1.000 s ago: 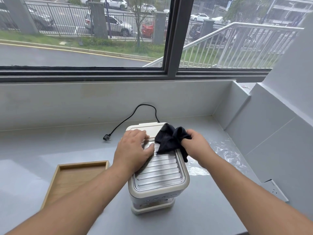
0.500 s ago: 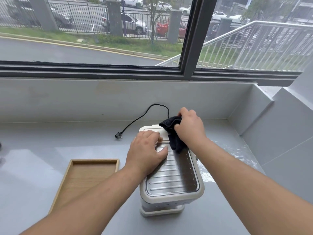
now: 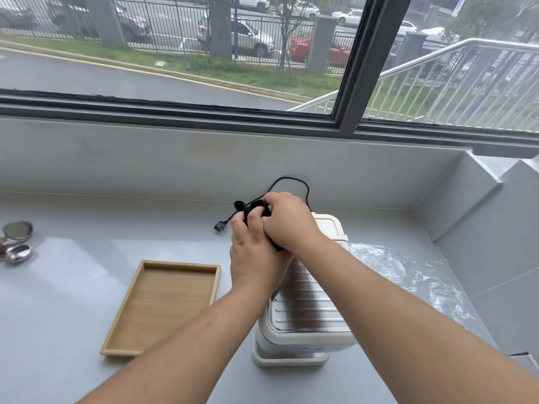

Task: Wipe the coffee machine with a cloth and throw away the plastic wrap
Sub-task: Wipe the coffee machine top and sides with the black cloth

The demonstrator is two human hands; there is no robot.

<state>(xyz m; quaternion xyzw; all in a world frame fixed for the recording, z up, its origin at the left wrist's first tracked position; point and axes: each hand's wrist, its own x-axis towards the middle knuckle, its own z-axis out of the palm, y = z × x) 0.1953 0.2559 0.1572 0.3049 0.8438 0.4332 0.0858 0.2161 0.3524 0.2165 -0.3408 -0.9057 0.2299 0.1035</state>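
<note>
- Both hands meet above the far left corner of the machine (image 3: 306,304), bunching the black cloth (image 3: 254,207) between them.
- Left hand (image 3: 253,258): grip curled shut around the cloth from below.
- Right hand (image 3: 288,223): grip closed over the cloth from above, touching the left hand.
- The machine stands on the grey worktop (image 3: 73,287), its ribbed metal top facing up.
- Clear wrap (image 3: 408,272) lies crumpled on the worktop just right of the machine.
- A wooden tray (image 3: 163,304) sits left of the machine; the black cord (image 3: 291,182) trails to the far side.
</note>
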